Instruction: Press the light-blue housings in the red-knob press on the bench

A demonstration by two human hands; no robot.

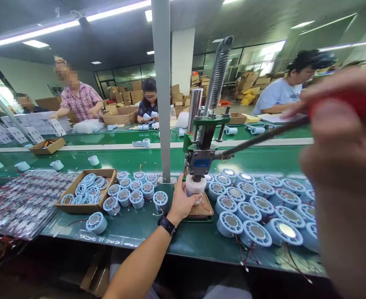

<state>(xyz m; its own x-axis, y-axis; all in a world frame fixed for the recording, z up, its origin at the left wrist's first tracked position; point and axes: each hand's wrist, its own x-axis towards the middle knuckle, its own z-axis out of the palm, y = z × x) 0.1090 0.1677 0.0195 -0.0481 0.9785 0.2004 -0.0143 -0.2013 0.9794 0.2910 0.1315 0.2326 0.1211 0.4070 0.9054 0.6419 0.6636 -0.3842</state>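
A hand press [201,160] with a spring and a long lever [264,135] stands on the green bench. My right hand [338,120], large and blurred at the right, is wrapped round the lever's red handle [351,104]. Under the press head is a white round block [196,184]. My left hand [183,201], with a black watch on the wrist, grips around the base of this block, above a brown pad [203,209]. Thin red wires show beside my left thumb. Whatever lies beneath the block is mostly hidden by my fingers.
Light blue round housings [256,232] crowd the bench right of the press; several more [136,197] sit left. A cardboard box [100,204] holds blue rings. A grey post [162,91] rises behind the bench. Several people work across the green conveyor [123,153].
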